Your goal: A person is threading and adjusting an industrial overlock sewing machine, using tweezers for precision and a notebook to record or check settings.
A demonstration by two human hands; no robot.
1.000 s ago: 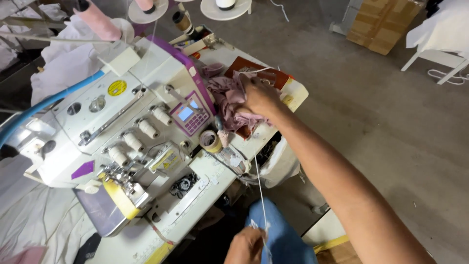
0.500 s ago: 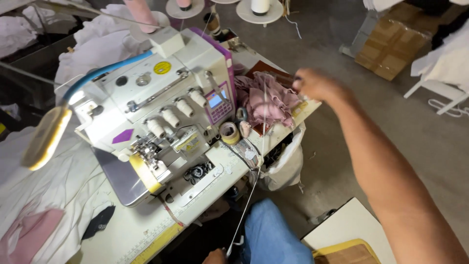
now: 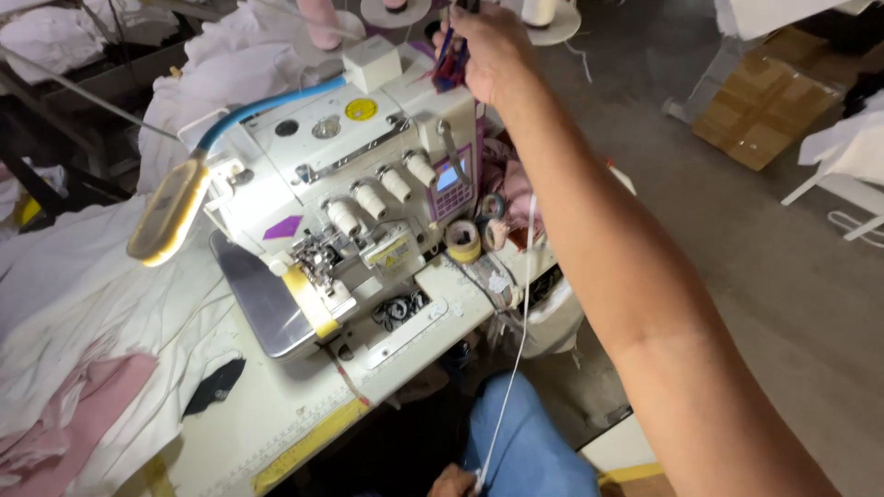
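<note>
right hand (image 3: 488,46) is stretched far over the top of the white overlock sewing machine (image 3: 354,175), and its fingers are closed around a small red and blue tool (image 3: 448,63), maybe snips; i cannot tell exactly what it is. the tool hangs just under the fingers, touching or almost touching the upper right corner of the machine. a thin white thread (image 3: 525,304) runs from near this arm down to the left hand (image 3: 456,480), which is low at the edge of the view, beside the knee in blue jeans (image 3: 529,442). the left hand seems to pinch the end of the thread, but only a part of the hand is seen.

below the grip, on the machine side, are a small purple control panel (image 3: 451,179) and rolls of tape (image 3: 463,241). pink cloth (image 3: 511,184) lies just beside the forearm. further left, a yellow lamp on a blue flexible neck (image 3: 170,210) leans over the white table (image 3: 267,414), where white fabric (image 3: 101,304) and a pink piece (image 3: 92,405) are spread. behind the grip stand thread cones (image 3: 322,23). to the right is grey concrete floor (image 3: 737,267) with a cardboard box (image 3: 764,101).
</note>
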